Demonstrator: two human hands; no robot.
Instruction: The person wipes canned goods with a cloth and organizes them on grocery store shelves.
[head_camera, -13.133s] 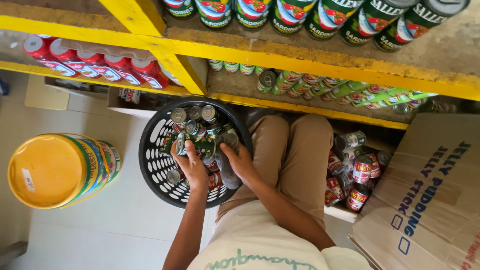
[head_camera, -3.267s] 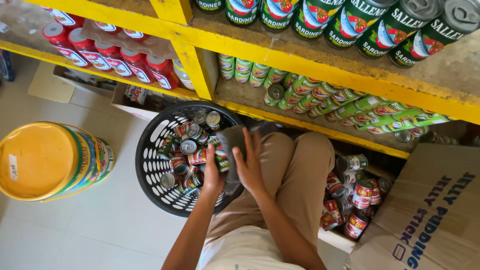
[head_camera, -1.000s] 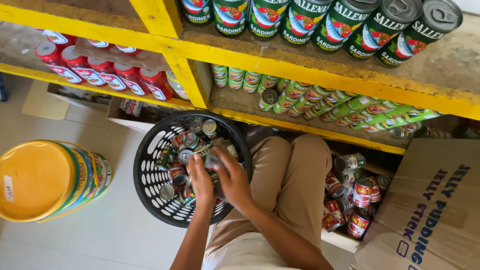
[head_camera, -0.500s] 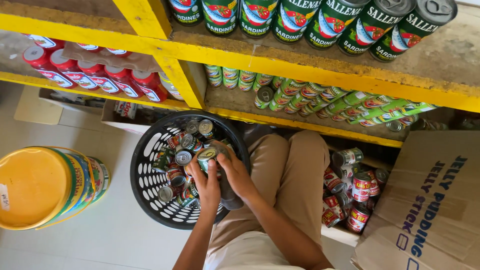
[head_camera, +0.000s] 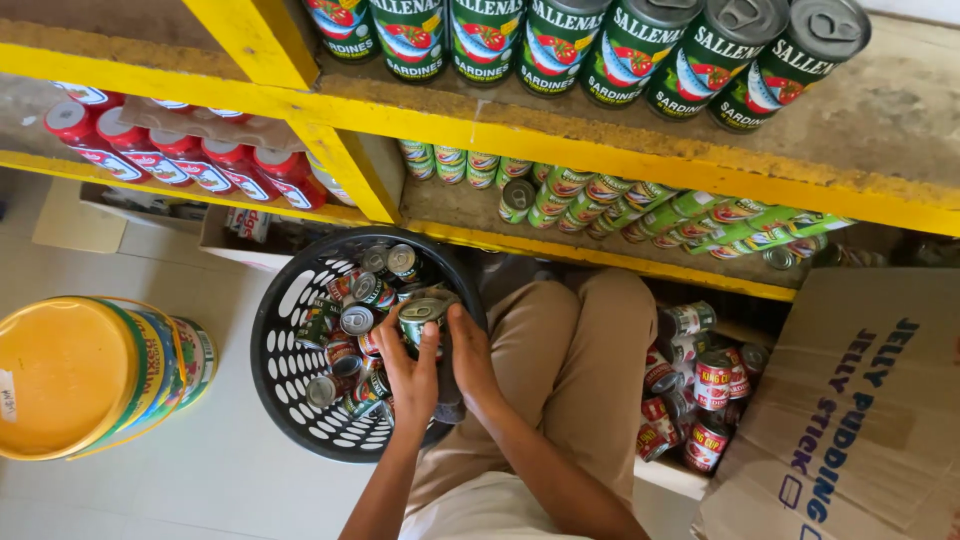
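Observation:
A round black plastic basket (head_camera: 285, 345) stands on the floor by my knee, filled with several small tin cans (head_camera: 352, 310). My left hand (head_camera: 410, 375) and my right hand (head_camera: 470, 350) meet at the basket's right rim. Between them they hold a green-labelled can (head_camera: 420, 312) with a silver pull-tab lid, tilted up just above the pile. My khaki trouser leg (head_camera: 570, 350) lies right of the basket.
A yellow shelf (head_camera: 600, 150) carries green-labelled cans on top, more green cans below (head_camera: 600, 195), and red-capped bottles (head_camera: 190, 155) at left. A large yellow-lidded tub (head_camera: 80, 375) stands left. Red cans (head_camera: 700, 390) fill a box beside a cardboard carton (head_camera: 860, 400) at right.
Over the last second both hands stayed at the basket's right rim and raised the green can slightly out of the pile. The view shifted a little.

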